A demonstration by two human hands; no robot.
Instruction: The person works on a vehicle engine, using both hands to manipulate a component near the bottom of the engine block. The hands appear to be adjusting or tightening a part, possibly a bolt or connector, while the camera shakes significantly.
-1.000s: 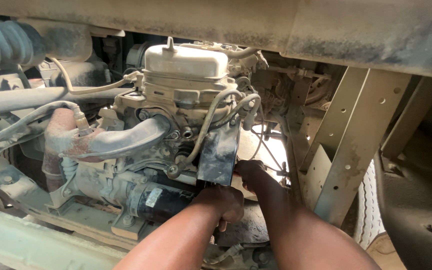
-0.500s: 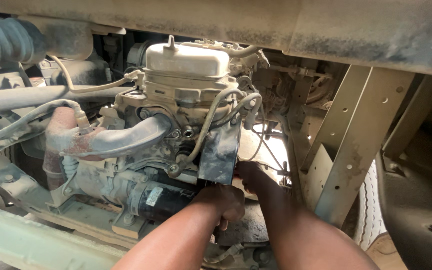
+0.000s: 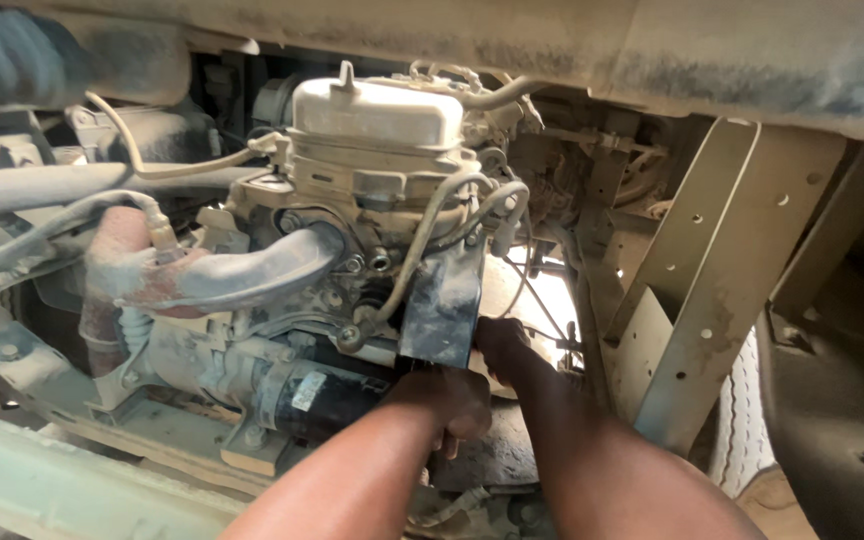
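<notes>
Engine block [image 3: 282,290]: dusty, hoses and wires crowded across it. Steel frame bracket [image 3: 712,290]: to your right. Dark mounting plate [image 3: 442,305]: hangs below the pale canister housing [image 3: 377,115]. Your left hand [image 3: 447,400]: fist closed under the plate. Your right hand [image 3: 502,340]: behind the plate's edge, fingers hidden; grip cannot be told. Risk: thin wires beside it could snag.

One label [image 3: 306,391]: small pale rectangular sticker, tilted, on dark cylindrical motor body [image 3: 327,400], near lower centre-left of engine. Printing too small to tell. No packages, signs or screens in view.
</notes>
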